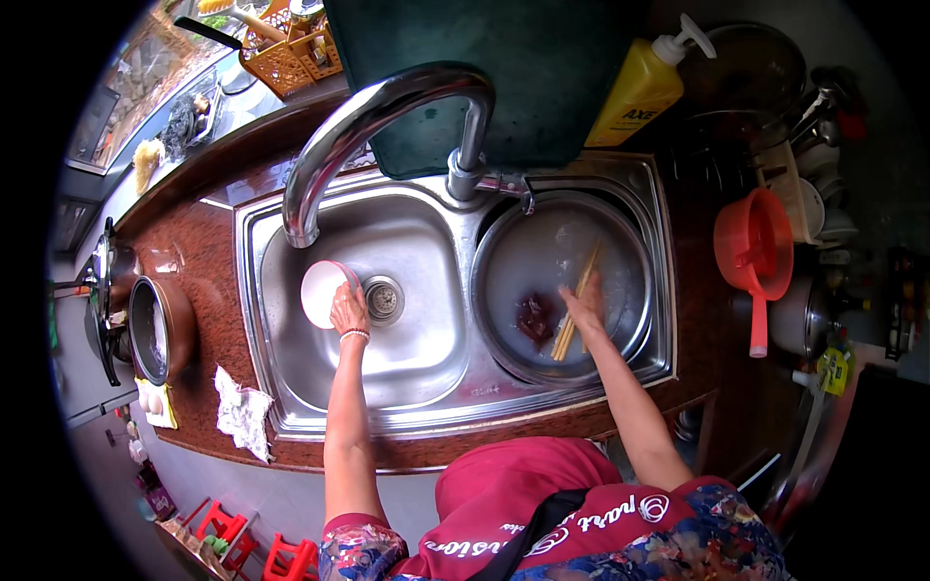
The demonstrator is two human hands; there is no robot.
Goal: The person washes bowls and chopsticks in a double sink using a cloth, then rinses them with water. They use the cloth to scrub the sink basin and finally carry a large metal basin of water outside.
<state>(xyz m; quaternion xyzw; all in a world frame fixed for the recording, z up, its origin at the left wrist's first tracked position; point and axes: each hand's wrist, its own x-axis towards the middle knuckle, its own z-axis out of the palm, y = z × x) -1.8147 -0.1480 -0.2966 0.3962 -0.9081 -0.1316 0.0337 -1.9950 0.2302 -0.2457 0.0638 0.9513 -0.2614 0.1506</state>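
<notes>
My left hand (351, 311) grips the rim of a white bowl with a pinkish-red edge (320, 294), tilted over the left basin of the steel sink (425, 363). Just right of that hand lies the drain strainer (383, 300). In the right basin sits a round metal washbasin (485, 348) of cloudy water. There my right hand (587, 305) is closed around a bunch of wooden chopsticks (563, 340), its fingers partly hidden. Left of the chopsticks, a dark red item (535, 318) lies in the water; what it is, I cannot tell.
A chrome faucet (385, 91) arches over the left basin. Behind stand a dark green board (508, 87) and a yellow AXE pump bottle (639, 91). On the right is a red plastic dipper (752, 243). A pot (174, 330) and a cloth (243, 412) lie left.
</notes>
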